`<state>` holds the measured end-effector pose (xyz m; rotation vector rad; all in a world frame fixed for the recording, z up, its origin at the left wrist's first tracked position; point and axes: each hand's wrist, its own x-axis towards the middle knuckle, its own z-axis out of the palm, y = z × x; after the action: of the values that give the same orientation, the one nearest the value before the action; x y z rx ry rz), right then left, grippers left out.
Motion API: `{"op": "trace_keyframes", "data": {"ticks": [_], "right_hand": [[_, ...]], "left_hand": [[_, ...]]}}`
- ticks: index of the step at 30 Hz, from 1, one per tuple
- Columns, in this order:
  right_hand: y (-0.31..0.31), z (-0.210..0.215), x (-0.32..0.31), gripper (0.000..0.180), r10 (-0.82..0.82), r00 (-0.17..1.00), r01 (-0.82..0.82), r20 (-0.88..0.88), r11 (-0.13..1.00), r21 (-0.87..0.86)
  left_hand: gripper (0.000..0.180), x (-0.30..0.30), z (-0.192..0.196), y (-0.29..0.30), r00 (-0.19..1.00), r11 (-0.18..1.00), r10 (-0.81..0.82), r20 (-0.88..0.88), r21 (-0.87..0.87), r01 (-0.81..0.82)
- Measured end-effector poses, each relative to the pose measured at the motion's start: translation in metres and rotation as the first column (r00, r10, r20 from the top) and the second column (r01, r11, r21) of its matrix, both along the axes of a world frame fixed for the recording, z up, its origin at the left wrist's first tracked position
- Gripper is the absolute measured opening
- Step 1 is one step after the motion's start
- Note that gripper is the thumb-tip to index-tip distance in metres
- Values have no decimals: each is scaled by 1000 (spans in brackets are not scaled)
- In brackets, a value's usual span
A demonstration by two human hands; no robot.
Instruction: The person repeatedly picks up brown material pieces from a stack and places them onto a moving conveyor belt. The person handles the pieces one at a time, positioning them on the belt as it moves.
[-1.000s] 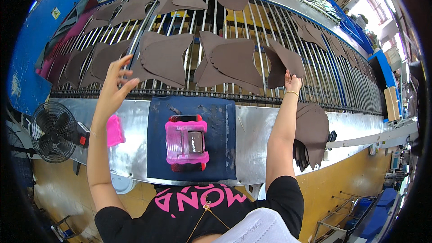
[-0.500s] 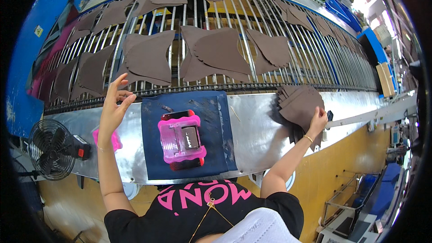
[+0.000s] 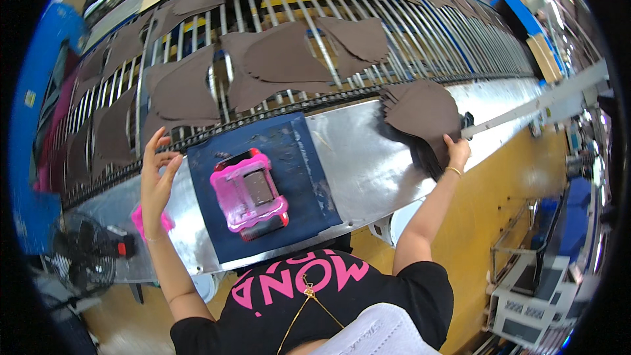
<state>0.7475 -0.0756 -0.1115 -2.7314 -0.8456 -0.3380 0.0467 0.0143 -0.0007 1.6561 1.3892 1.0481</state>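
Right hand (image 3: 455, 152) grips the brown stack (image 3: 420, 115) by its edge, left hand (image 3: 156, 181) open and empty: loose fanned pieces could slide off the steel table (image 3: 368, 171).

Right hand (image 3: 455, 152) fingers hidden behind brown leather stack (image 3: 422, 114). Pink object (image 3: 140, 220) mostly covered by left wrist. Fan (image 3: 85, 263) partly lost in dark rim.

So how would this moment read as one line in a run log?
left hand: open, raised beside dark blue mat | right hand: grip on stack of brown cut pieces | pink tool: resting on mat
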Motion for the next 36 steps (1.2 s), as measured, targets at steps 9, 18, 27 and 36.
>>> {"op": "trace_keyframes", "data": {"ticks": [9,18,27,36], "right_hand": [[9,141,-141,36,491,869,-471,-63,858,205],[62,182,-317,31,969,247,-642,9,157,750],[64,161,-412,21,921,-291,-731,-258,-40,681],[60,126,-428,13,920,-386,-809,63,-370,457]], "left_hand": [[56,22,27,-2,994,991,-67,-87,106,77],[38,61,47,18,997,969,-21,80,249,0],[13,-40,80,-58,954,902,268,136,314,-298],[10,-59,87,-104,938,942,336,-81,22,-336]]}}
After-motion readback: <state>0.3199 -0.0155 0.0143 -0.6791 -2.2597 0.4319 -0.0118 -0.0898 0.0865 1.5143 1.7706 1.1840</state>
